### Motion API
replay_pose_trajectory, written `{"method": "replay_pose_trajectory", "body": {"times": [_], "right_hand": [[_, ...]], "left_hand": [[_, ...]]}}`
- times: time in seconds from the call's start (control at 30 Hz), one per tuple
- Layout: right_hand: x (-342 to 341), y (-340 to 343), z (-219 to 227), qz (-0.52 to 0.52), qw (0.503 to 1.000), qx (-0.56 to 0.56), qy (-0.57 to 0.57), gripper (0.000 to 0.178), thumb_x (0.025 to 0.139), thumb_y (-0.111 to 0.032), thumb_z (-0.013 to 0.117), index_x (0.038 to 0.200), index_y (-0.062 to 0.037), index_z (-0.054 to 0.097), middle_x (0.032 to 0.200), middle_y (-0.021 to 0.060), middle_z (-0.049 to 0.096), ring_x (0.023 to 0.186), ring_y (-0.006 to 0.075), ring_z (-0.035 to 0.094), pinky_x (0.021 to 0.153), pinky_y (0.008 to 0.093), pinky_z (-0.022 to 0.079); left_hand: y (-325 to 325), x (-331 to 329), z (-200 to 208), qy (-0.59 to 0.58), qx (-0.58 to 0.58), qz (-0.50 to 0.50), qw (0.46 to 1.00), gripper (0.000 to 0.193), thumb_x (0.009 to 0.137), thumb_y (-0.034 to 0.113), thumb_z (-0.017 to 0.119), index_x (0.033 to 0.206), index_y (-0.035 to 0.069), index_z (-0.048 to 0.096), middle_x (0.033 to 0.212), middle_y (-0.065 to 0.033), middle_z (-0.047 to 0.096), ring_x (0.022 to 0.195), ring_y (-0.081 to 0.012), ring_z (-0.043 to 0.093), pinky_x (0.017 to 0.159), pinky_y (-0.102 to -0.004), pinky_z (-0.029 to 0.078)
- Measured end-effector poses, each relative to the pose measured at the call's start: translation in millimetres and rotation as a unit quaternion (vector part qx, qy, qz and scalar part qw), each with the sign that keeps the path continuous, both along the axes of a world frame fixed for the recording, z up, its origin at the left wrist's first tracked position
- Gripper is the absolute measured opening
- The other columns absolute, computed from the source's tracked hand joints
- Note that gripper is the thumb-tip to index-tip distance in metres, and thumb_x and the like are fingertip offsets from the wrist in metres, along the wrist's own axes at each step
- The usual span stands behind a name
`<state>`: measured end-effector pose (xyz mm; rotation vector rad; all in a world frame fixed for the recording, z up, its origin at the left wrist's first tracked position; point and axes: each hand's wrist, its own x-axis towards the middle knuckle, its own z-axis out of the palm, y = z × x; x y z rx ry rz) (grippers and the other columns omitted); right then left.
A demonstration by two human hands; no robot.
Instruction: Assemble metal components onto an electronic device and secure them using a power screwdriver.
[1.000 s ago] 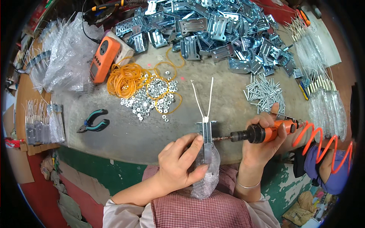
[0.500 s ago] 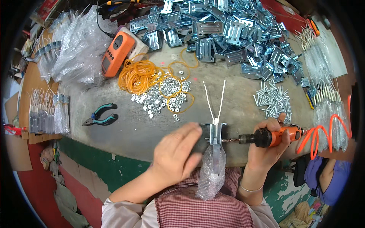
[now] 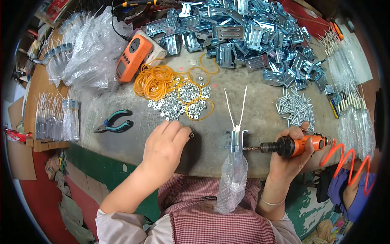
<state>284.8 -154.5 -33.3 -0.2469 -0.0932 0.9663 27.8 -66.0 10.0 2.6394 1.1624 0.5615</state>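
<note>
- Nearest: clear bubble-wrap sleeve (image 3: 231,189), before the checked apron (image 3: 217,223); upper end meets metal bracket (image 3: 236,140), two white wires pointing away from wearer.
- Bracket located at the driver's tip, over the table edge, well apart from left hand.
- Right hand (image 3: 281,164): fingers wrapped round orange power driver (image 3: 300,145), firm hold; bit directed leftward at bracket's side.
- Left hand (image 3: 164,146): palm down, fingertips at near edge of loose nuts (image 3: 176,107). Small dark round piece (image 3: 192,135) beside the fingers; cannot tell whether gripped.
- Beyond: pliers (image 3: 107,123) at left, screws (image 3: 296,109) at right, yellow rubber bands (image 3: 151,84).
- Farthest: heaped brackets (image 3: 239,34).
</note>
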Motion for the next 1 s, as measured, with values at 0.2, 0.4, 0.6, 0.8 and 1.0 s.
{"method": "replay_pose_trajectory", "body": {"times": [0.2, 0.4, 0.6, 0.8, 1.0], "right_hand": [[-2, 1, 1, -0.020, 0.999, -0.039, 0.016, 0.042, 0.086, -0.019, 0.064, 0.122, -0.0088, 0.046, 0.086, 0.0031, 0.046, 0.083, 0.0159, 0.052, 0.091, 0.0366, 0.045], [0, 1, 1, 0.011, 1.000, -0.024, 0.007, 0.037, 0.088, -0.021, 0.062, 0.120, -0.0107, 0.047, 0.088, 0.0028, 0.049, 0.085, 0.0167, 0.053, 0.091, 0.0372, 0.044], [0, 2, 1, 0.018, 1.000, -0.018, 0.014, 0.034, 0.088, -0.021, 0.061, 0.117, -0.0116, 0.047, 0.087, 0.0023, 0.048, 0.084, 0.0156, 0.051, 0.091, 0.0382, 0.044], [-3, 2, 7, 0.009, 0.999, -0.036, 0.037, 0.034, 0.087, -0.022, 0.062, 0.116, -0.0144, 0.046, 0.086, 0.0009, 0.046, 0.082, 0.0140, 0.049, 0.090, 0.0369, 0.044], [-4, 2, 9, 0.001, 0.998, -0.055, 0.037, 0.033, 0.087, -0.024, 0.060, 0.115, -0.0152, 0.046, 0.085, -0.0005, 0.046, 0.081, 0.0133, 0.048, 0.087, 0.0359, 0.043]], "left_hand": [[11, 0, 6, 0.012, -0.073, -0.031, 0.997, 0.018, 0.071, -0.002, 0.069, 0.084, 0.002, 0.058, 0.079, -0.0104, 0.055, 0.074, -0.0295, 0.057, 0.064, -0.0375, 0.047], [-18, 35, 7, -0.288, -0.264, -0.033, 0.920, 0.010, 0.076, 0.002, 0.071, 0.084, 0.001, 0.063, 0.082, -0.0095, 0.063, 0.071, -0.0213, 0.061, 0.063, -0.0310, 0.048], [-26, 47, -8, -0.373, -0.366, 0.026, 0.852, 0.009, 0.078, 0.000, 0.070, 0.085, -0.002, 0.064, 0.084, -0.0076, 0.063, 0.077, -0.0159, 0.058, 0.069, -0.0268, 0.046], [-31, 50, -13, -0.427, -0.415, 0.039, 0.802, 0.010, 0.079, -0.003, 0.068, 0.089, -0.003, 0.064, 0.086, -0.0068, 0.062, 0.080, -0.0131, 0.058, 0.068, -0.0245, 0.045], [-30, 47, -12, -0.429, -0.503, 0.046, 0.749, 0.012, 0.082, -0.004, 0.067, 0.094, -0.005, 0.065, 0.087, -0.0092, 0.064, 0.079, -0.0138, 0.063, 0.070, -0.0248, 0.050]]}}
